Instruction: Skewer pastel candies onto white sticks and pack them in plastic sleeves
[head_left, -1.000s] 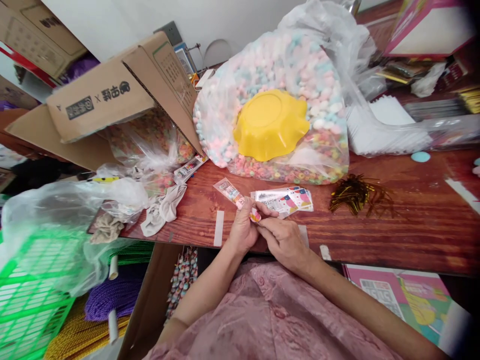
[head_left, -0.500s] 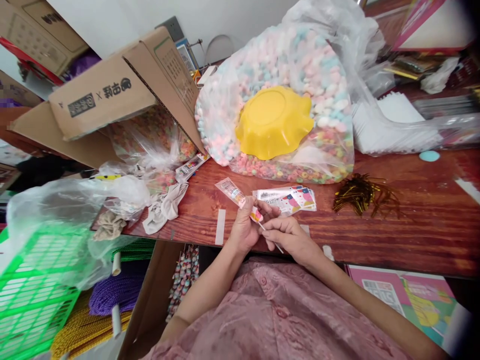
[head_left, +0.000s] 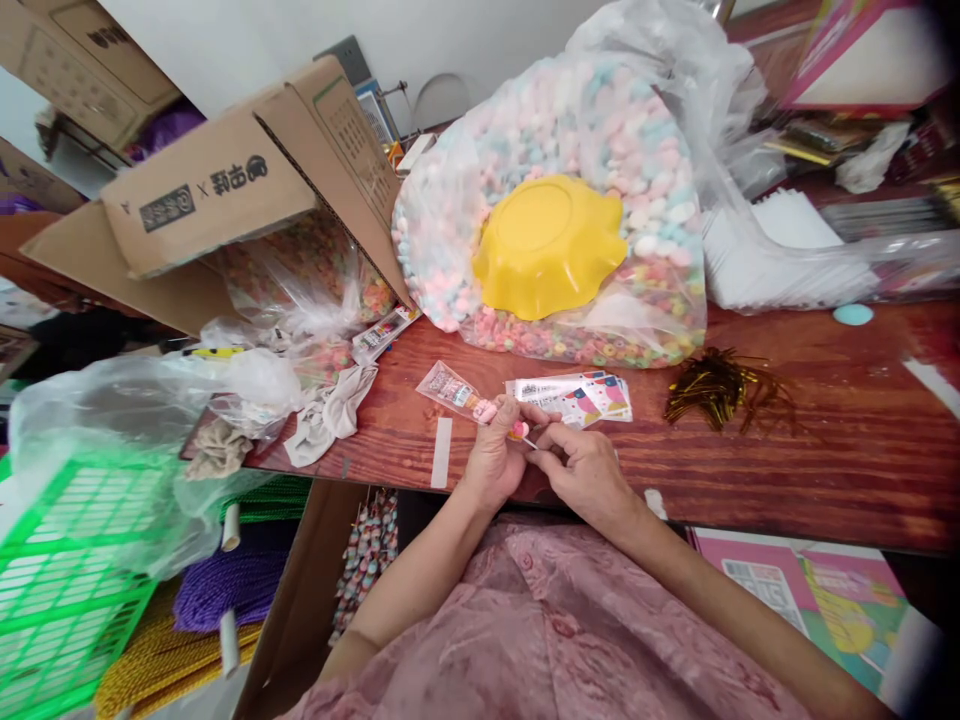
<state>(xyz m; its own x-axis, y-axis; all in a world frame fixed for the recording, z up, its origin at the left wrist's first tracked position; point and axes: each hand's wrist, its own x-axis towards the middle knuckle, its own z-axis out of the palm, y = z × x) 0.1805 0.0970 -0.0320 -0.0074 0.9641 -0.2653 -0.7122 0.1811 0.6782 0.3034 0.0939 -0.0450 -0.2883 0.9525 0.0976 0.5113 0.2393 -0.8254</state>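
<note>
Left hand (head_left: 491,465): grip closed on a sweet packet (head_left: 450,385), held over the tabletop (head_left: 825,470) edge. Right hand (head_left: 589,475) pinches what appears to be a thin stick (head_left: 529,441) at its neck. Packet judged light, crinkly and slippery; best held at the neck.

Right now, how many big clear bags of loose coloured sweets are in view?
2. One large bag lies at the table's back centre, the yellow bowl at its front; a second bag spills from the tipped cardboard box on the left. Others may be hidden behind.
</note>
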